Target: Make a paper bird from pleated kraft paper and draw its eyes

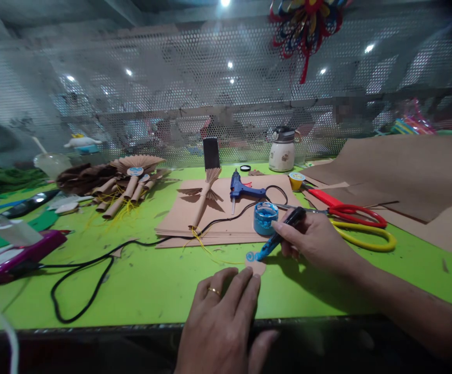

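Note:
My right hand [315, 241] is closed round a dark paintbrush [278, 236] whose blue-tipped end touches a small tan paper disc [256, 266] on the green table [140, 275]. There is a dab of blue paint on the disc. My left hand [221, 317], wearing a ring, lies flat with fingers stretched out, its fingertips pressing the near edge of the disc. An open pot of blue paint [265, 218] stands just behind the brush, on a stack of brown paper [226, 208].
A blue glue gun [241, 189] with a black cord [93, 275] lies on the brown paper, beside a folded paper bird [206, 195]. Red scissors [346, 210] and yellow scissors [369, 236] lie right. More paper birds [124, 187] sit left. A white jar [283, 150] stands by the mesh wall.

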### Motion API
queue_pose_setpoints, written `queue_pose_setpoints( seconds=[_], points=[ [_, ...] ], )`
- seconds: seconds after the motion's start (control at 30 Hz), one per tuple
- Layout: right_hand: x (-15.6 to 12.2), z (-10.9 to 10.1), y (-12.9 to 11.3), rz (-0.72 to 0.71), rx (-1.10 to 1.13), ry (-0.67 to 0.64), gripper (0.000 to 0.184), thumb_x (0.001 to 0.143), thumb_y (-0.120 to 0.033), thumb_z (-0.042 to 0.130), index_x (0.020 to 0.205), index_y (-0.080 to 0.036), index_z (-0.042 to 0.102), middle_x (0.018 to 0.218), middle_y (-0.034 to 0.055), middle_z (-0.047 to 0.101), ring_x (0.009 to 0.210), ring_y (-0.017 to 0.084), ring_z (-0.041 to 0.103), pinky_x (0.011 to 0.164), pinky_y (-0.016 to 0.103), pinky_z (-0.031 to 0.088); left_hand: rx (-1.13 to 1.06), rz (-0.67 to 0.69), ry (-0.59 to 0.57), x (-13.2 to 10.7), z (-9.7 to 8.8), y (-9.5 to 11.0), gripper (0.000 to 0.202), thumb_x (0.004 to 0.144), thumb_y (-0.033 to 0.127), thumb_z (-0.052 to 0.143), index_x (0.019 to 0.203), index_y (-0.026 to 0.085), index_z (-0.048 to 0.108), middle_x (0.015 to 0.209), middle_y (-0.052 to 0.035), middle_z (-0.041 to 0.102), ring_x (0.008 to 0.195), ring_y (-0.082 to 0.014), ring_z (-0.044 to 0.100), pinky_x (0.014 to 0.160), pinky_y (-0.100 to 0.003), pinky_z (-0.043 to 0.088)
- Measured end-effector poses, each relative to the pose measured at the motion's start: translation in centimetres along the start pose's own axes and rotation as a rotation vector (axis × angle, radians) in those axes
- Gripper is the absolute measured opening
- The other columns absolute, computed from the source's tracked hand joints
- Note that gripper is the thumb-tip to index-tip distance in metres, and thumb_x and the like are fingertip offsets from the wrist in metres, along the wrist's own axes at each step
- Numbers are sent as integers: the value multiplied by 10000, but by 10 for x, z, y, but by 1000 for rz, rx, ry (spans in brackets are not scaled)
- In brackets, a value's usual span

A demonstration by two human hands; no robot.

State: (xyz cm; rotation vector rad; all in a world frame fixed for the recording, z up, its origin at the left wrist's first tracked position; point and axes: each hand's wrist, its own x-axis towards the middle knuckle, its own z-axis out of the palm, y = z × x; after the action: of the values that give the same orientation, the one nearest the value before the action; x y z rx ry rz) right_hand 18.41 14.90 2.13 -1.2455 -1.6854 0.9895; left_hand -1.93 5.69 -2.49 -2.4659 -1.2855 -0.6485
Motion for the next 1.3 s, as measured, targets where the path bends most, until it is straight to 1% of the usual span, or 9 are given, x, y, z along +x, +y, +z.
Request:
queue_pose_setpoints(
  seconds=[0.17,0.3,0.5,0.67,0.8,0.97,1.07,1.2,1.3],
  points=[
    [0,-1,-1,43,58,43,369,821,-412,596,545,-172,551,463,25,598,388,105,475,401,224,381,4,-3,-2,0,0,0,548,855,451,572,1334,192,515,1333,-26,581,1120,-259,511,917,-410,399],
    [0,1,-1,37,94,31,372,815,-447,601,557,-183,560,484,24,603,405,113,493,418,232,394,-5,-9,4,1,0,1,542,851,464,573,1317,192,531,1319,-21,592,1113,-258,513,912,-408,398],
    [0,2,1,25,23,0,344,814,-406,600,567,-170,560,486,31,604,408,119,494,411,238,392,5,3,2,0,0,0,545,857,457,569,1332,195,519,1336,-30,579,1119,-265,514,920,-411,395],
    [1,-1,0,1,-3,11,289,807,-361,609,598,-169,555,464,9,591,396,103,483,407,212,382,2,-4,-10,-2,-1,0,557,859,453,565,1350,198,501,1357,-21,562,1124,-263,512,922,-412,399],
    [0,-1,-2,42,45,44,327,811,-382,602,570,-168,546,454,15,589,383,100,474,397,213,377,7,-6,-12,-2,-1,1,554,862,446,561,1355,201,496,1367,-16,554,1131,-264,508,926,-413,396],
    [0,0,-1,-1,33,12,307,816,-368,599,585,-173,548,471,12,591,405,103,479,421,221,396,4,6,2,-1,0,0,552,857,462,566,1338,197,513,1344,-28,573,1118,-268,515,914,-409,402],
    [1,0,-1,3,-1,2,302,814,-362,596,585,-171,549,469,12,588,402,104,485,417,222,396,1,-2,0,-1,0,0,549,857,464,565,1334,196,516,1341,-26,575,1122,-266,513,917,-408,402],
    [2,-1,-2,24,-7,43,342,812,-368,592,542,-165,544,443,18,580,375,97,469,387,215,365,6,-5,-6,-2,0,1,547,859,465,561,1336,200,514,1336,-26,578,1127,-265,511,921,-412,403],
    [1,-2,-3,39,23,69,342,802,-370,603,534,-167,541,436,14,579,373,97,470,388,215,367,12,-3,-5,-1,0,0,549,853,463,571,1334,204,517,1321,-37,589,1116,-267,518,915,-414,410]
  ],
)
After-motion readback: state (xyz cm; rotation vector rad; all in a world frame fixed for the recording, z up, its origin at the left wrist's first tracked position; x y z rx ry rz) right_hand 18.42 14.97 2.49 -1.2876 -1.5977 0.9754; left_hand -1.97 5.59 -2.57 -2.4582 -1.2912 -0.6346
